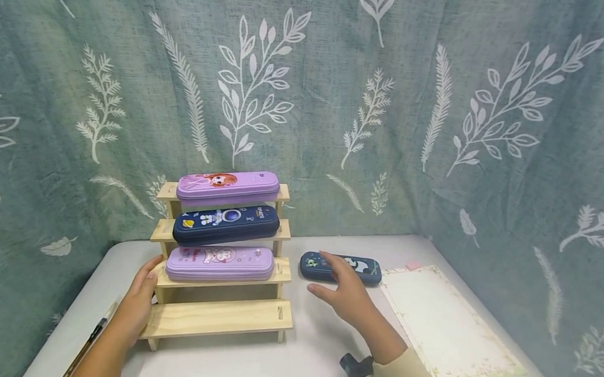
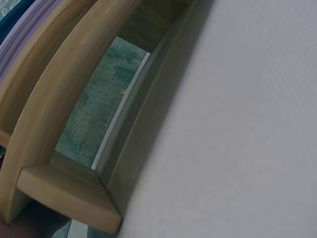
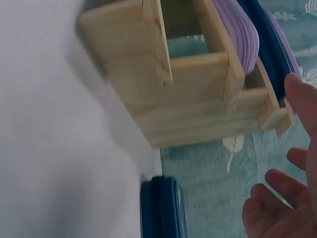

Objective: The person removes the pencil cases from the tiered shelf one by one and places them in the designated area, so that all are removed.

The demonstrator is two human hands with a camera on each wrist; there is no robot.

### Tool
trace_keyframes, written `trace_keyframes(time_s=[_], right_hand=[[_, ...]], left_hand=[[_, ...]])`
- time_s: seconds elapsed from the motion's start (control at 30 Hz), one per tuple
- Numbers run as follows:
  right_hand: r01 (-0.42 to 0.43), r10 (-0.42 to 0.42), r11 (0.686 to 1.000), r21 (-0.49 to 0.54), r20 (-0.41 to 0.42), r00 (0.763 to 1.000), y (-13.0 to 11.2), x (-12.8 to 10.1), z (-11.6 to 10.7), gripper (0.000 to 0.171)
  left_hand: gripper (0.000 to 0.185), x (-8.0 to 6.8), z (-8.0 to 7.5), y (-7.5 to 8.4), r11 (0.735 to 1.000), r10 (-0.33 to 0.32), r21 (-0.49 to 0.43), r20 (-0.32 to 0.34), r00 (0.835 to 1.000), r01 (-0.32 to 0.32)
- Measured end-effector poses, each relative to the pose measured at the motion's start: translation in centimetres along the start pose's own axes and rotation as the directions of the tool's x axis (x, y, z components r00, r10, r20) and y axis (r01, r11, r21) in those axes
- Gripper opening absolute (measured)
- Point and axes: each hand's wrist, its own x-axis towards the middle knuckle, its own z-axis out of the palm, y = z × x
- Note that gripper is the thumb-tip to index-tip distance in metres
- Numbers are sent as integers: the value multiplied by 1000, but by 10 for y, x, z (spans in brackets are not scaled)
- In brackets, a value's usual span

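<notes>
Dark blue pencil case (image 1: pixel 341 268) with panda print lies flat on the white table (image 1: pixel 252 362), right of centre in the head view, just right of the wooden stepped rack (image 1: pixel 218 315). My right hand (image 1: pixel 345 293) is over its near edge, fingers straight and spread, thumb out to the left, gripping nothing; whether the fingertips touch the case I cannot tell. In the right wrist view the same case (image 3: pixel 162 208) shows at the bottom centre, edge on, with my open fingers (image 3: pixel 277 198) at the lower right, apart from it.

My left hand (image 1: pixel 139 299) rests against the left end of the rack, at lower left of centre, thumb up beside the third step, fingers relaxed along the side post and not curled round anything. The left wrist view shows only the rack's underside (image 2: pixel 64 193) and bare table surface.

On the rack, top step: a lilac case (image 1: pixel 227 188) with a cartoon girl. Second step: a navy case (image 1: pixel 225 224) with an astronaut print. Third step: a second lilac case (image 1: pixel 219 262). Bottom step bare wood.

To the right of the blue case a pale mat (image 1: pixel 445 327) lies on the table, with a small pink eraser (image 1: pixel 413 265) at its far corner. A pen (image 1: pixel 91 334) lies at the lower left table edge. Leaf-print green curtain (image 1: pixel 388 102) behind.
</notes>
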Motion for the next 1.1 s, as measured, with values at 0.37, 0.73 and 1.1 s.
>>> trace_keyframes(time_s=[0.37,0.73,1.1], right_hand=[[75,-76,996,39,20,997,-37,3,38,80],[68,-68,997,40,-10,998,-66,18,58,85],[49,-46,997,-67,44,998,-84,32,71,101]], left_hand=[[59,-4,1,0,1000,12,-15,10,1000,-12],[57,3,0,-1,1000,8,-12,1,1000,-8],[57,0,0,0,1000,12,-13,-4,1000,-12]])
